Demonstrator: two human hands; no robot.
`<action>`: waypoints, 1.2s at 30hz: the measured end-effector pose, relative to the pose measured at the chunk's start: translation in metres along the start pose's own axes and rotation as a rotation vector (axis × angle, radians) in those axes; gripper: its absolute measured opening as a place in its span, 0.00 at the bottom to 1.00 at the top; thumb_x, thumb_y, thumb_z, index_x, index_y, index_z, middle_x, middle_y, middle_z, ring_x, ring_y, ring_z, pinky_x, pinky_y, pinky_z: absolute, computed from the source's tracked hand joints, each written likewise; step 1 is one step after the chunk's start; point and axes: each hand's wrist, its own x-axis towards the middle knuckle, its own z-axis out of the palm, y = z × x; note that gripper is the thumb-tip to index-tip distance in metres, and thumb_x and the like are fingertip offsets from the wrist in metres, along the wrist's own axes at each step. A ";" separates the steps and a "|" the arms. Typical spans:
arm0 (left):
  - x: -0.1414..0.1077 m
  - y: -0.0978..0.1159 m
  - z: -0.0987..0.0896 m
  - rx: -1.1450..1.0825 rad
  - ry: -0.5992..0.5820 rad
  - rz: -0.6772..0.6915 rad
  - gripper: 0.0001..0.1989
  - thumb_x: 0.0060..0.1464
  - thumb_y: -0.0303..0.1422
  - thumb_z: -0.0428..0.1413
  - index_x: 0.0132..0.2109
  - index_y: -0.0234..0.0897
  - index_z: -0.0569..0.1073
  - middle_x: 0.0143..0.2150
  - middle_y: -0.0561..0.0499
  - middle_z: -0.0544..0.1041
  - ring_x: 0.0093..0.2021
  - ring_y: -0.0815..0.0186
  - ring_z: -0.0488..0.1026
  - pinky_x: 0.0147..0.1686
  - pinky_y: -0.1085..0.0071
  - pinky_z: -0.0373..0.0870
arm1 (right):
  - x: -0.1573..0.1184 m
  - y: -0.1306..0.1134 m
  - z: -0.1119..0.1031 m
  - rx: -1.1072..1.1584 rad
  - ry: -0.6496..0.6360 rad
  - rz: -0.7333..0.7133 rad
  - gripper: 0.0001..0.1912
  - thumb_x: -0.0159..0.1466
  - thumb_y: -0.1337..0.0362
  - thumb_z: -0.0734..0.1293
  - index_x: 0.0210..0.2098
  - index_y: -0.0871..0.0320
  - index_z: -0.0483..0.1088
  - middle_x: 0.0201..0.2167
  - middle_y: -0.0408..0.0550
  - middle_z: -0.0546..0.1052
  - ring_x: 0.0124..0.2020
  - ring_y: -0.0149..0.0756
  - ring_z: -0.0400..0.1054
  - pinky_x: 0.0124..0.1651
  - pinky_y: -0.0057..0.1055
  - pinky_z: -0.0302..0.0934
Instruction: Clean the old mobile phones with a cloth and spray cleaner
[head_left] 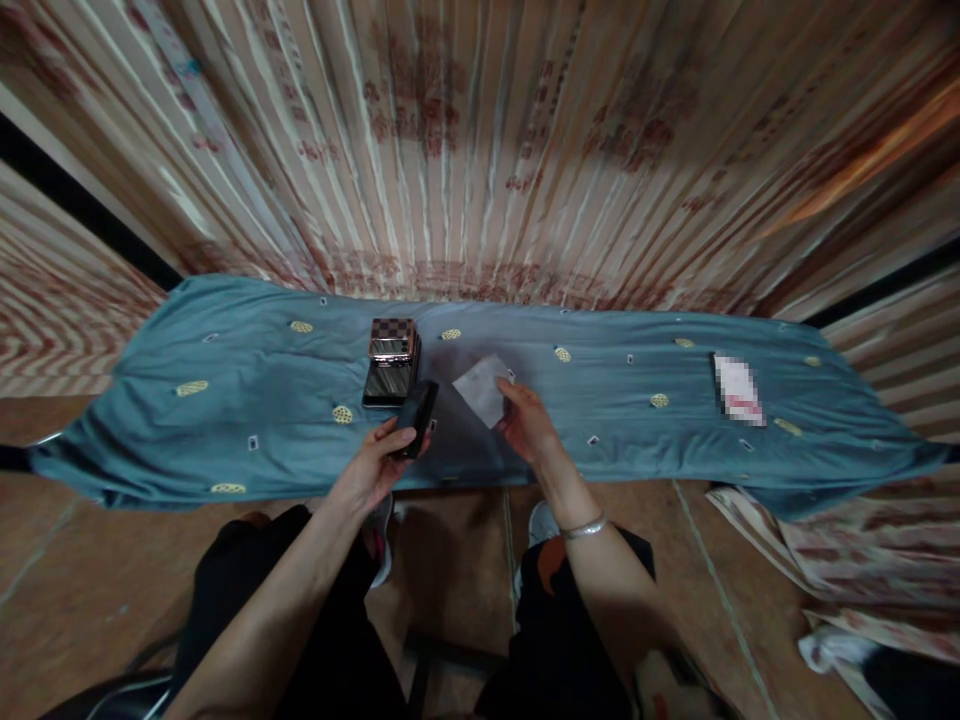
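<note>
My left hand point(382, 455) is closed around a black smartphone point(417, 418), tilted, with the thumb across its face. Between the thumb and fingers of my right hand point(525, 415) is a thin white wipe point(484, 388), held just right of the phone and apart from it; I cannot tell if it is cloth or paper. Just beyond my left hand lies a dark, glossy phone-like slab point(388, 382). On its far end rests a small item with a brown checkered top point(393, 330) and a shiny front edge.
A blue-green cloth with yellow patterns covers the long table point(600, 400). Toward its right end lies a white packet point(739, 388), pixelated over, with a dark edge. Patterned curtains point(480, 150) hang behind and at both sides. My legs are below the near edge.
</note>
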 end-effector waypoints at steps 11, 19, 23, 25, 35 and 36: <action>0.002 -0.019 0.019 -0.019 -0.206 -0.077 0.17 0.47 0.24 0.67 0.45 0.35 0.74 0.41 0.44 0.84 0.34 0.60 0.83 0.36 0.66 0.79 | 0.002 -0.003 0.000 0.022 0.051 -0.035 0.16 0.49 0.52 0.79 0.32 0.51 0.75 0.34 0.45 0.84 0.41 0.45 0.79 0.42 0.38 0.74; 0.015 -0.031 0.030 -0.177 -0.203 -0.121 0.19 0.63 0.43 0.56 0.56 0.40 0.74 0.49 0.43 0.82 0.46 0.57 0.81 0.47 0.57 0.77 | -0.008 0.000 0.003 -0.453 0.029 -0.319 0.15 0.61 0.46 0.70 0.36 0.49 0.78 0.33 0.41 0.81 0.44 0.43 0.75 0.50 0.36 0.69; 0.020 -0.036 0.034 -0.209 -0.159 -0.118 0.15 0.66 0.40 0.52 0.55 0.41 0.75 0.50 0.46 0.81 0.47 0.60 0.79 0.49 0.56 0.77 | -0.015 0.005 0.003 -0.855 -0.095 -0.615 0.18 0.70 0.58 0.61 0.54 0.51 0.76 0.51 0.47 0.81 0.56 0.44 0.73 0.63 0.44 0.63; 0.022 -0.039 0.033 -0.186 -0.154 -0.092 0.16 0.65 0.40 0.53 0.55 0.41 0.75 0.52 0.47 0.80 0.49 0.60 0.78 0.49 0.58 0.77 | -0.018 0.009 0.003 -1.045 -0.170 -0.743 0.21 0.71 0.63 0.59 0.59 0.54 0.73 0.59 0.51 0.77 0.63 0.44 0.68 0.69 0.48 0.58; 0.029 -0.039 0.029 -0.116 -0.082 -0.069 0.21 0.68 0.39 0.47 0.59 0.36 0.75 0.56 0.45 0.80 0.58 0.57 0.75 0.46 0.65 0.77 | -0.028 0.031 0.009 -1.378 -0.350 -0.871 0.32 0.70 0.73 0.56 0.72 0.58 0.57 0.69 0.56 0.67 0.74 0.44 0.53 0.74 0.51 0.56; 0.030 -0.040 0.029 -0.105 -0.092 -0.043 0.21 0.67 0.40 0.47 0.59 0.36 0.75 0.55 0.44 0.80 0.58 0.57 0.75 0.47 0.64 0.77 | -0.028 0.032 0.010 -1.381 -0.355 -0.875 0.31 0.70 0.72 0.55 0.72 0.59 0.57 0.69 0.57 0.67 0.74 0.44 0.53 0.74 0.51 0.56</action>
